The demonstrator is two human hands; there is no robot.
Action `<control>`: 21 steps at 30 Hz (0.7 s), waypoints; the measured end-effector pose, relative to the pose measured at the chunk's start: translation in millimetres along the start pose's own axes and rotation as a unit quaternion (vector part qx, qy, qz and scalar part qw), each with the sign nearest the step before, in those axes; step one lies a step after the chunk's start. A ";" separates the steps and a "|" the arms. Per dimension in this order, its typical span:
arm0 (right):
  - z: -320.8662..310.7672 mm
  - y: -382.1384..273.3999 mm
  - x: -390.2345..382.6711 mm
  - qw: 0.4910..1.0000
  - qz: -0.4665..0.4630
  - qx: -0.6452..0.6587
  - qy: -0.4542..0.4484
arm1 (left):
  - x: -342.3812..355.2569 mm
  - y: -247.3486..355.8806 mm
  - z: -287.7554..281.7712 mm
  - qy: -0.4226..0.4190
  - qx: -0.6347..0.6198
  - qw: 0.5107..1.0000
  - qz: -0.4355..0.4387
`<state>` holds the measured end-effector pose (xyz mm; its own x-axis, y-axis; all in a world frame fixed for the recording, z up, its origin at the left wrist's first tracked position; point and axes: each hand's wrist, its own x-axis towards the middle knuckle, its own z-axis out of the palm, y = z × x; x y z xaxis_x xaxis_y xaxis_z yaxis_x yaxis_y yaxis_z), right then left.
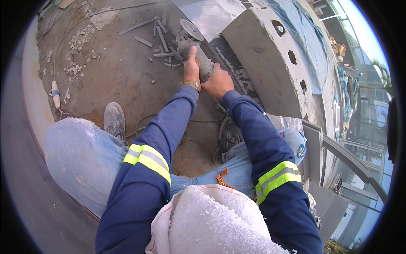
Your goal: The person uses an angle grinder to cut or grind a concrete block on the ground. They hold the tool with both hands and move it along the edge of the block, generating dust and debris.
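Observation:
Out in front of me, both hands grip a dusty angle grinder (198,57). My left hand (191,67) wraps round its front part near the head, thumb on top. Behind it, my right hand (219,82) closes round the rear of the body. The grinder's cutting disc (191,29) points away from me, beside the edge of a grey sheet (207,17). Whether the disc touches anything or spins, I cannot tell. Several narrow cut strips (162,40) lie on the dusty ground left of the disc.
A concrete block (266,63) with holes stands to the right, with a blue tarp (308,46) behind it. On the left lie rubble pieces (78,51) and a white cable connector (55,94). A cable (207,121) runs near my shoes (114,120). A curved metal rail (355,158) is at right.

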<state>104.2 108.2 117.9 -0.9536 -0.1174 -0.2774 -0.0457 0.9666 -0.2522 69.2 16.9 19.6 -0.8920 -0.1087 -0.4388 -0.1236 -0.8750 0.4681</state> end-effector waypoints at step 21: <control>0.1 -15.6 21.2 1.000 0.004 -0.019 -0.007 | 24.0 9.4 -5.9 -0.002 -0.008 1.000 0.008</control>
<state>84.7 90.7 115.8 -0.9496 -0.1124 -0.2926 -0.0496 0.9756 -0.2136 49.2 3.2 8.9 -0.8955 -0.1206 -0.4284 -0.1029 -0.8804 0.4630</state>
